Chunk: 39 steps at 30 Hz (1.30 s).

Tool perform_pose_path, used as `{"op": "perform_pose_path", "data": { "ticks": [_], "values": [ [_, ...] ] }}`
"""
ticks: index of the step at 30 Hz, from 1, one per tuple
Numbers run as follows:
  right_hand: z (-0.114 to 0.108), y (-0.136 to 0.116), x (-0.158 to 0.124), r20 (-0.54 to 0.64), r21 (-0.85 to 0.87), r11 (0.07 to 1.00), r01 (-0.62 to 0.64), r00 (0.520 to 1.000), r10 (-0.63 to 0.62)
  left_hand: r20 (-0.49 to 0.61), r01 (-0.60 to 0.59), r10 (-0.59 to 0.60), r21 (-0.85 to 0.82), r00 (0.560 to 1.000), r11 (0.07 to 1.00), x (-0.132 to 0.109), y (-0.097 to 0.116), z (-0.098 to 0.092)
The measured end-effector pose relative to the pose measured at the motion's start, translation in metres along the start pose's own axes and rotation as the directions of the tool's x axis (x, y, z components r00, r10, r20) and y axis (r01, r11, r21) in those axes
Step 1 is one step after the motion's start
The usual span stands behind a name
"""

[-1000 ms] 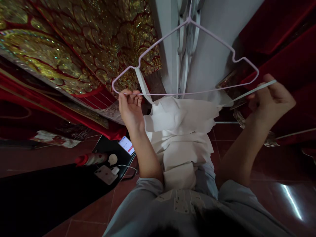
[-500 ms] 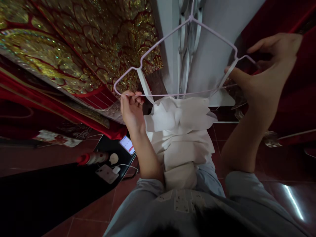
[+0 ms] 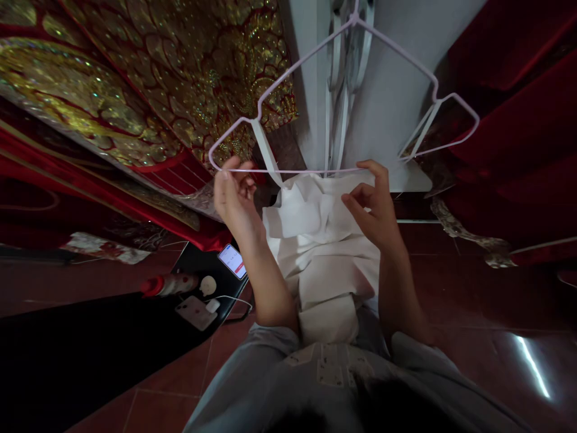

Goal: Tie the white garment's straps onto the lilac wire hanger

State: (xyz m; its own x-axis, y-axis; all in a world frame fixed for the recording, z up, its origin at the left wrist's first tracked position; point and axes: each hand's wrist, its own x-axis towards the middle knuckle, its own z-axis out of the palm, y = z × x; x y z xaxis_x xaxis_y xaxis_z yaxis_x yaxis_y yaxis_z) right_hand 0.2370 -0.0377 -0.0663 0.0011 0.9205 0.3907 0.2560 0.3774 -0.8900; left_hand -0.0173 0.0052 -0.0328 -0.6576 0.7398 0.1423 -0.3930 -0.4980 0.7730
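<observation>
Grey wall (image 3: 387, 102), far. White garment (image 3: 306, 210) on crosswise hanger (image 3: 354, 20); left hand (image 3: 238, 195) pinching hanger's left end, right hand (image 3: 377, 216), fingers parted, right of middle.

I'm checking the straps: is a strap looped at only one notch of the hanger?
No, white straps hang from both notches of the hanger.

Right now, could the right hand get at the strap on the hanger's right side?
Probably yes: the strap hangs up and right of the right hand, with nothing visible between them.
</observation>
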Motion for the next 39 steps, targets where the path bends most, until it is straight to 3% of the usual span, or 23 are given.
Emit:
{"op": "perform_pose_path", "data": {
  "ticks": [2,4,7,11,14,18,20,23,26,29,31,34,36,39],
  "values": [
    [0.008,0.004,0.0,-0.049,0.032,0.999,0.003,0.999,-0.001,-0.087,-0.148,0.149,0.021,0.985,0.989,0.002,0.003,-0.005],
    [0.013,0.004,0.001,-0.059,0.06,0.998,-0.009,0.998,0.012,-0.106,-0.213,0.217,0.055,0.97,0.976,0.004,0.008,-0.008],
    [0.015,0.002,0.002,-0.061,0.083,0.997,-0.01,0.998,0.015,0.091,-0.095,0.084,0.129,0.992,0.987,0.005,0.018,-0.003],
    [0.01,0.001,0.003,-0.059,0.076,0.997,-0.024,0.998,0.029,0.362,-0.052,-0.047,0.259,0.931,0.965,0.003,0.029,0.016],
    [0.006,0.001,0.003,-0.02,0.059,0.997,-0.058,0.998,0.059,0.453,-0.057,-0.087,0.295,0.887,0.954,0.0,0.032,0.026],
    [0.007,0.001,0.005,0.015,0.053,0.994,-0.092,0.996,0.091,0.533,0.024,-0.207,0.331,0.821,0.943,-0.003,0.033,0.032],
    [0.007,0.002,0.005,0.014,0.056,0.994,-0.099,0.995,0.099,0.518,0.054,-0.192,0.27,0.833,0.961,-0.003,0.039,0.036],
    [0.007,0.001,0.004,0.005,0.046,0.995,-0.092,0.996,0.091,0.443,0.131,-0.137,0.044,0.886,0.99,0.001,0.054,0.043],
    [0.005,0.0,0.004,-0.006,0.04,0.994,-0.099,0.995,0.099,0.228,0.157,-0.123,-0.137,0.966,0.978,0.009,0.063,0.039],
    [0.004,-0.002,0.004,-0.007,0.04,0.993,-0.114,0.993,0.115,0.024,0.051,-0.049,-0.096,0.998,0.994,0.012,0.053,0.022],
    [0.004,-0.003,0.004,0.005,0.043,0.993,-0.115,0.993,0.114,0.022,0.051,-0.051,0.009,0.998,0.999,0.008,0.038,0.012],
    [0.006,-0.006,0.004,0.018,0.059,0.992,-0.111,0.994,0.111,0.125,0.099,-0.111,0.097,0.986,0.99,-0.006,0.017,0.009],
    [0.005,-0.006,0.005,0.024,0.077,0.993,-0.09,0.996,0.088,0.19,0.105,-0.116,0.068,0.975,0.992,-0.015,0.009,0.014],
    [-0.009,0.001,0.014,-0.019,0.073,0.997,-0.008,1.0,0.009,0.197,0.081,-0.079,-0.002,0.977,0.997,-0.023,0.005,0.022]
  ]
}}
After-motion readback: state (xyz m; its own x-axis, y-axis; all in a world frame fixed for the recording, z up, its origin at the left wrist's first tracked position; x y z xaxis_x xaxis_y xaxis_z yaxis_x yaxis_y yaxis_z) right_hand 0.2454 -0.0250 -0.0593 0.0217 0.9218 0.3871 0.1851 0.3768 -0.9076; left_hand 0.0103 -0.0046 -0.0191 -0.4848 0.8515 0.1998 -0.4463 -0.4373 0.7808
